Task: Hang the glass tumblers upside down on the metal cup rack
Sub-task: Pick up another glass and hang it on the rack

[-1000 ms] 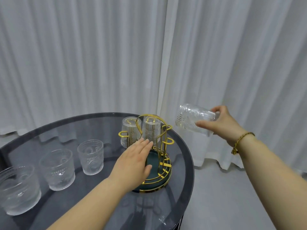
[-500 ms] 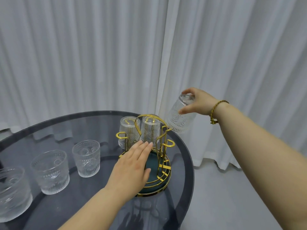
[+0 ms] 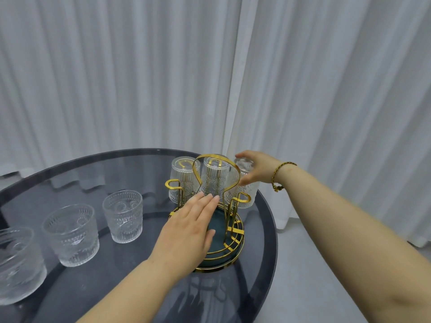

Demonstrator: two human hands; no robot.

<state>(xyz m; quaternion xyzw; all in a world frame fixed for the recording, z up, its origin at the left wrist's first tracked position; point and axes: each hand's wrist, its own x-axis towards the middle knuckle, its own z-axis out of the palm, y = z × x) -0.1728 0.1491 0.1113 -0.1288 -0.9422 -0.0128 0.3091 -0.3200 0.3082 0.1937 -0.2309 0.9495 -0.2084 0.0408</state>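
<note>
The third tumbler (image 3: 245, 183) is now mouth down on the far right side of the cup rack (image 3: 218, 206). Half a second ago it hung tilted in the air above that side, and a second ago it lay almost sideways, well off the desk's right edge. Whether a prong has fully taken its weight cannot be told, since the glass and the rack's gold loop overlap there. The right hand (image 3: 255, 167) keeps its grip on the tumbler's base, fingers over the top and thumb on the near wall. Two more tumblers (image 3: 184, 178) already hang inverted beside it, towards the desk's far edge.

The left hand (image 3: 189, 231) has not moved: it lies flat and open on the rack's green base, holding nothing, steadying the stand.

By my reckoning this makes three placed, once the right hand lets go. Three upright glasses (image 3: 123, 215) wait in a row running to the left edge of the round dark desk (image 3: 130, 287), with white curtains (image 3: 140, 78) behind.
</note>
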